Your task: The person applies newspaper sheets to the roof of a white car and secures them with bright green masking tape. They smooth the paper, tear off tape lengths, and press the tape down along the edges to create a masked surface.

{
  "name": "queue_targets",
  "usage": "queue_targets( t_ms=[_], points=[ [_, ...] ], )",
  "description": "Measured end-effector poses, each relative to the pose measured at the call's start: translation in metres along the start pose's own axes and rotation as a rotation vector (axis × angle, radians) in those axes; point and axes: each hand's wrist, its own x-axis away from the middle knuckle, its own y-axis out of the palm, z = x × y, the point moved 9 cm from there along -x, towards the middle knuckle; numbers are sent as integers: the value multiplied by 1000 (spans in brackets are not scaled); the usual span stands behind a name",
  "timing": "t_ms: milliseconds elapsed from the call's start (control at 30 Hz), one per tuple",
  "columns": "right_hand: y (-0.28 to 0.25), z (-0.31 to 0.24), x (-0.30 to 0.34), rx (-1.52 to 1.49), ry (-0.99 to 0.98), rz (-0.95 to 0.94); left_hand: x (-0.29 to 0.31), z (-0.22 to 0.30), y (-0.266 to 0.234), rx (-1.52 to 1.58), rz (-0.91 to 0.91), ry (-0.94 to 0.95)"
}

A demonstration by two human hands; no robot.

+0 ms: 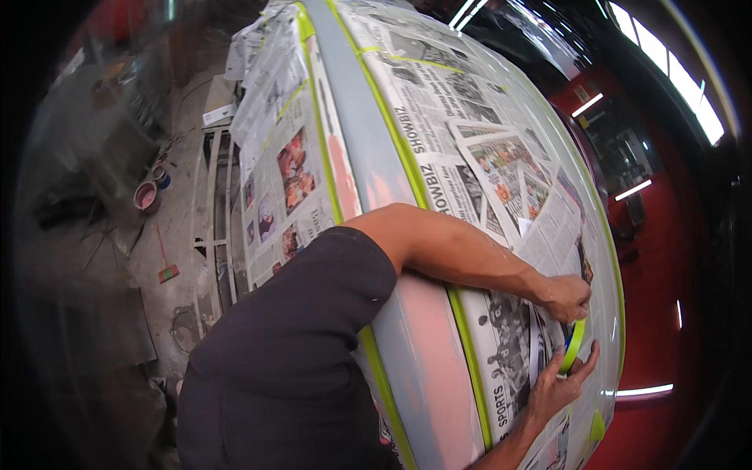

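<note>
My left arm reaches across the masked car panel (431, 329), and my left hand (568, 298) is closed in a pinch at the upper end of the bright yellow-green masking tape (576, 345). Just below it, my right hand (556, 388) has its thumb and fingers about the tape roll, where a bit of blue shows on the inner side. Under both hands lie newspaper sheets (509, 345) on the car's surface. Loose folded newspaper (509, 180) rests above my left forearm. Strips of yellow-green tape (474, 368) edge a bare grey and pink band.
Left of the car, a metal frame (215, 180) stands on the concrete floor, with a red-handled brush (167, 272) and a pinkish bucket (146, 196) near it. A red surface (658, 313) with light reflections lies to the right. A tape scrap (597, 426) sticks at the lower right.
</note>
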Motion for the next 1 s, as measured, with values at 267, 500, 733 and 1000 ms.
queue_targets(
  t_ms=[267,500,733,1000],
  points=[
    [-137,6,30,204,92,119,-35,61,27,-8,-78,-12],
    [-273,38,141,329,458,181,-48,119,228,-71,-510,108],
    [-269,61,216,316,720,85,-10,107,335,-295,-768,54],
    [-246,52,199,373,656,-28,-16,97,328,-361,-851,34]
  ],
)
